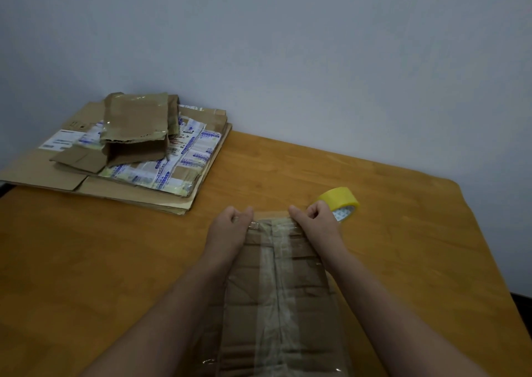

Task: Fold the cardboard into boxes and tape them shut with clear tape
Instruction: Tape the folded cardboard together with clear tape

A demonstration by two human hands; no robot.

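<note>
A brown cardboard box (288,293) lies in front of me on the wooden table, with clear tape running down its middle seam. My left hand (230,227) grips the far left corner of the box, fingers curled. My right hand (313,221) grips the far right corner the same way. Both thumbs press on a strip of clear tape along the far edge. A roll of tape with a yellow tint (342,202) lies just behind my right hand, partly hidden by it.
A stack of flattened cardboard (43,172) with printed labels sits at the far left, with a small half-folded box (135,129) on top. The wooden table (403,232) meets a pale wall behind; its right edge runs diagonally.
</note>
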